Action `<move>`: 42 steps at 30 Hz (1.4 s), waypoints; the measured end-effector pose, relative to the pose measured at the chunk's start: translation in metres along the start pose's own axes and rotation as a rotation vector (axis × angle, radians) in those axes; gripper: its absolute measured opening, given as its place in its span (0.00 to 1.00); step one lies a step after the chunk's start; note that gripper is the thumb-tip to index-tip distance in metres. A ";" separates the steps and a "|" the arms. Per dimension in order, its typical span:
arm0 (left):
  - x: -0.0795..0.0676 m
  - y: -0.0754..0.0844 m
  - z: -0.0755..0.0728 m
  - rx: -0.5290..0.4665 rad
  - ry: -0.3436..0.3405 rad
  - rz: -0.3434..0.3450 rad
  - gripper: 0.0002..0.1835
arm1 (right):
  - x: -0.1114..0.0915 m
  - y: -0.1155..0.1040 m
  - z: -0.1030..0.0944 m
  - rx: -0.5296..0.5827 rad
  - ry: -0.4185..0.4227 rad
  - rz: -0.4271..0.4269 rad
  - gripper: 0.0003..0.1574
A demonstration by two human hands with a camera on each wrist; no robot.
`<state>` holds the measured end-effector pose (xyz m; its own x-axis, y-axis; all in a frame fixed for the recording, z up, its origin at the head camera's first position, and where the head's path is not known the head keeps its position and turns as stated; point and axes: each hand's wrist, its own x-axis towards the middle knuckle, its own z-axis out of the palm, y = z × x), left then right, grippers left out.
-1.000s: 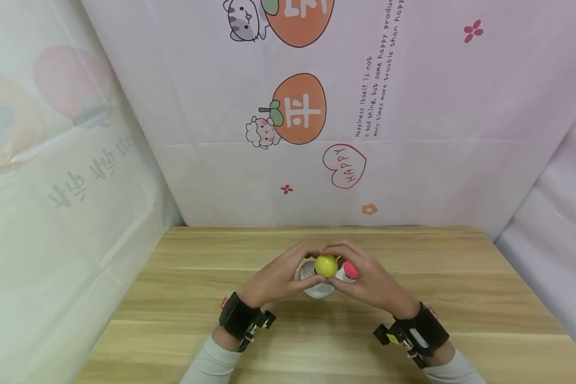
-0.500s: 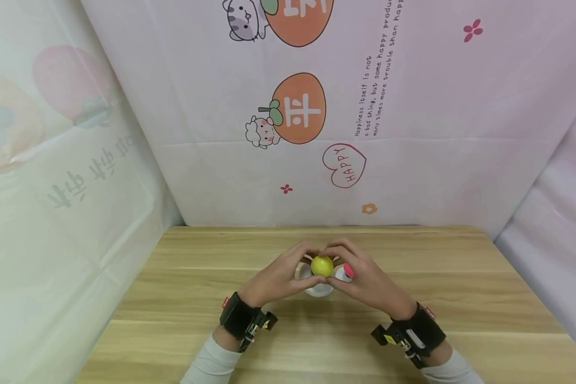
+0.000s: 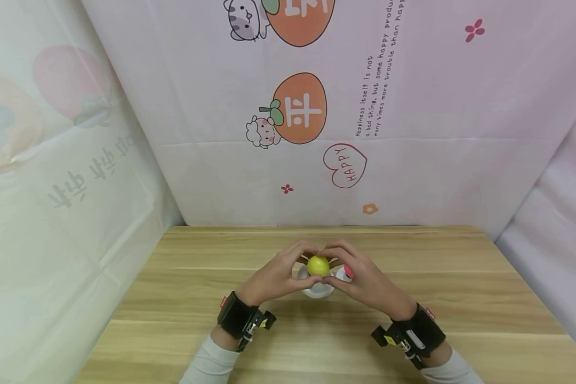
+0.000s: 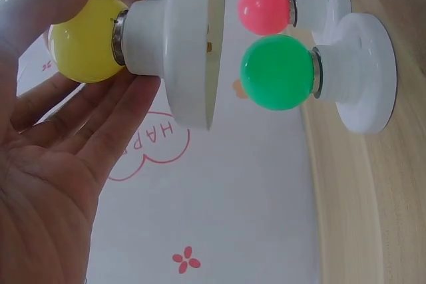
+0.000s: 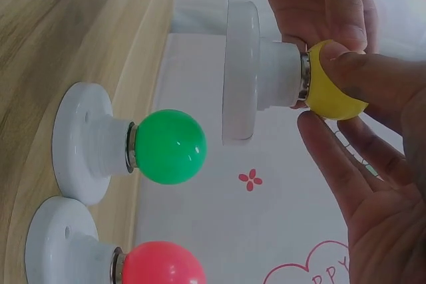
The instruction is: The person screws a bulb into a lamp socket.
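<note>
Between both hands, above the table, is a yellow round light bulb [image 4: 83, 48] seated in a white lamp holder [image 4: 190, 44] with a wide round base. My left hand [image 3: 278, 277] has its thumb on the bulb and its fingers reaching beneath the bulb and the holder's neck. From the other side my right hand [image 3: 369, 277] holds the bulb, its thumb [image 5: 379, 78] lying across the yellow glass. Below stand a green bulb [image 4: 277, 72] and a pink-red bulb [image 4: 264, 9], each in a white holder. In the head view the green bulb is hidden.
The wooden table [image 3: 211, 314] runs up to a printed white cloth [image 3: 413, 176] at the back. The two standing holders' bases [image 5: 83, 144] sit side by side on it. Further cloth [image 3: 53, 240] hangs along the left side.
The yellow bulb has shifted slightly to the left between the hands. Both hands stay nearly in place, the right one moving a little left.
</note>
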<state>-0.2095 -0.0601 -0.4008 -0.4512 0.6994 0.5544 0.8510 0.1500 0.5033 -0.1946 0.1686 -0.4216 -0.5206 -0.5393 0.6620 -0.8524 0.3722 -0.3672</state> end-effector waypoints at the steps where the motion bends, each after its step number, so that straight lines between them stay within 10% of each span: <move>1: 0.001 0.004 -0.002 0.001 0.000 0.002 0.25 | 0.000 0.000 0.000 -0.001 -0.002 -0.002 0.37; 16: -0.003 0.003 -0.010 0.005 0.021 -0.037 0.24 | -0.001 -0.001 -0.008 0.013 -0.032 -0.001 0.31; 28: -0.019 -0.041 -0.006 0.035 0.018 -0.142 0.24 | -0.003 0.003 -0.015 -0.019 -0.019 0.015 0.28; 42: -0.029 -0.057 -0.014 0.037 0.014 -0.215 0.24 | -0.005 0.010 -0.020 -0.020 -0.045 0.089 0.25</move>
<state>-0.2488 -0.0986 -0.4357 -0.6270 0.6389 0.4457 0.7437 0.3205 0.5867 -0.1989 0.1904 -0.4155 -0.5960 -0.5366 0.5974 -0.8020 0.4348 -0.4096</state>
